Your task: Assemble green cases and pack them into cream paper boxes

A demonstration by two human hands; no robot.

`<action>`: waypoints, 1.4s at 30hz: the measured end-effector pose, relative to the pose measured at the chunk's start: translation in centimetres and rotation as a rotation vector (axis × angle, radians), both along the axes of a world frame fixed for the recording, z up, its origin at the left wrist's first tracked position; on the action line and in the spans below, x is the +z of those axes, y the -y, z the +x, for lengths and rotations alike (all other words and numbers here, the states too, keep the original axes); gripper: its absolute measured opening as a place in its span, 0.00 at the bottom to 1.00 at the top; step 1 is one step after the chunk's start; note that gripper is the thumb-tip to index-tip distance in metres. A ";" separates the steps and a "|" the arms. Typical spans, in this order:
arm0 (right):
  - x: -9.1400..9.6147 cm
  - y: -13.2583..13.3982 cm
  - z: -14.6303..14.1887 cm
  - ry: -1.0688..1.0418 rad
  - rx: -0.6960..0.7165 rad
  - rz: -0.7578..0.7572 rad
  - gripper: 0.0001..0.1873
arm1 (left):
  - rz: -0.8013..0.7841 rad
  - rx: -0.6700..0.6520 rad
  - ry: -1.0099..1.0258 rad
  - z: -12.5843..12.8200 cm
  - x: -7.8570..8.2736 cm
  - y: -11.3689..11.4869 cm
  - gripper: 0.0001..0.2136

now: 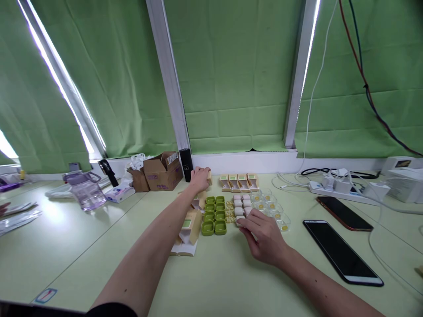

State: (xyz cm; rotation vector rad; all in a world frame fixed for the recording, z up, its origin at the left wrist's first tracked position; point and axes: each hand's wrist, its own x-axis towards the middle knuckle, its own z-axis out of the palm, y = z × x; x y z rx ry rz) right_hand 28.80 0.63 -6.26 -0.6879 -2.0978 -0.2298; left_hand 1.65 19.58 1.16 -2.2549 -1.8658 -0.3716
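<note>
Stretched toward the back of the table, my left hand (199, 179) is closed around a small cream paper box (209, 178), mostly hidden by the fingers. My right hand (264, 233) pinches a small white rounded block (239, 218) at the near end of two rows of white and pink blocks (238, 204). Left of these rows lie small cream pieces (229, 211) and two rows of green square trays (209, 216). Clear plastic covers with yellow spots (271, 206) stand to the right. Under my left forearm are cream folded boxes (193, 225).
Several cream boxes (239, 182) line the back. Behind my left hand stand a black cylinder (186, 164) and an open cardboard box (163, 171). A purple bottle (86, 190) is at left. Two phones (342, 251) and a power strip (343, 194) with cables lie at right.
</note>
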 end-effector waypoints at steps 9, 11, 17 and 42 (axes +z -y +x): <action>0.1 0.5 -0.6 0.074 0.087 -0.039 0.08 | -0.042 0.100 -0.082 -0.5 -2.3 -1.4 0.24; 0.0 0.5 -0.7 0.077 0.088 -0.043 0.09 | -0.045 0.114 -0.097 -0.6 -2.5 -1.6 0.21; -0.1 0.4 -0.5 0.104 0.073 -0.051 0.08 | -0.059 0.157 -0.102 -0.5 -3.1 -1.8 0.19; -0.3 0.5 -0.7 0.105 0.045 -0.014 0.06 | -0.089 0.233 0.181 -2.5 -3.2 -2.5 0.17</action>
